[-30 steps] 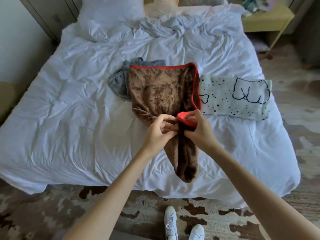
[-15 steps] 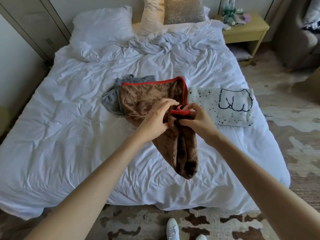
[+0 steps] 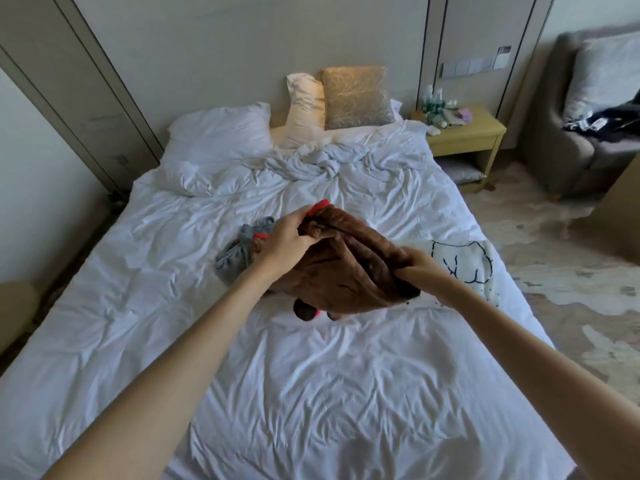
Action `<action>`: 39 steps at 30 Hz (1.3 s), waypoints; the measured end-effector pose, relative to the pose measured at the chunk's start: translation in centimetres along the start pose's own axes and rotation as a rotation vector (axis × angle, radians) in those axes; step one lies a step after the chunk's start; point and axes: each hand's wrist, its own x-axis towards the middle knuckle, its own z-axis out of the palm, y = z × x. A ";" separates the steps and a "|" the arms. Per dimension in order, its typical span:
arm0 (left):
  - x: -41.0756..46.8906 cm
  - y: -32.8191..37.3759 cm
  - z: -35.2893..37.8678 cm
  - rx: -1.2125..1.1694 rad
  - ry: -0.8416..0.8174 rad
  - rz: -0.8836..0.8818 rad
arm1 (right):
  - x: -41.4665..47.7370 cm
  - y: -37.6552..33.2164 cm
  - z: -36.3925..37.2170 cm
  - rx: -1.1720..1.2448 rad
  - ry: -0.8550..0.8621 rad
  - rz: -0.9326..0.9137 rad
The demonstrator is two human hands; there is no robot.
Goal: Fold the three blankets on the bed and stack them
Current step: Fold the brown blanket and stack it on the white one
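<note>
A brown blanket (image 3: 346, 271) with a red edge is bunched between both hands above the middle of the white bed (image 3: 311, 393). My left hand (image 3: 287, 237) grips its far edge near the red trim. Its near right side is gripped by my right hand (image 3: 415, 268). A grey blanket (image 3: 235, 261) lies crumpled to the left, partly under the brown one. At the right a folded white blanket (image 3: 471, 265) with black line drawing and dots lies flat, partly hidden by my right hand.
White pillow (image 3: 221, 133) and two cushions (image 3: 356, 95) lie at the headboard. A yellow nightstand (image 3: 464, 133) with bottles stands right of the bed. A grey armchair (image 3: 571, 147) is at the far right. Patterned carpet runs along the bed's right side.
My hands moved apart and lifted the brown blanket, bunching it off the bed; its hanging end is drawn up. The camera tilted up, now showing the headboard wall.
</note>
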 end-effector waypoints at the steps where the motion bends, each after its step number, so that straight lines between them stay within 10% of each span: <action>1: 0.5 0.9 -1.0 -0.037 0.049 -0.001 | 0.0 -1.1 -0.6 -0.065 -0.056 0.020; 21: 4.9 31.1 -21.1 0.028 0.684 0.391 | -11.0 -38.8 -20.9 0.561 0.184 -0.543; 25: 4.0 32.1 -18.5 0.055 0.765 0.403 | -13.1 -37.4 -21.3 0.804 -0.137 -0.627; 28: 3.0 29.9 -15.4 0.071 0.681 0.291 | -14.1 -33.3 -19.5 0.513 -0.332 -0.677; 34: 1.7 29.6 -13.9 0.051 0.701 0.254 | -14.4 -30.6 -18.0 0.184 0.373 -0.781; 39: 0.1 30.8 -14.9 0.100 0.726 0.300 | -16.0 -31.4 -18.4 0.214 0.426 -0.910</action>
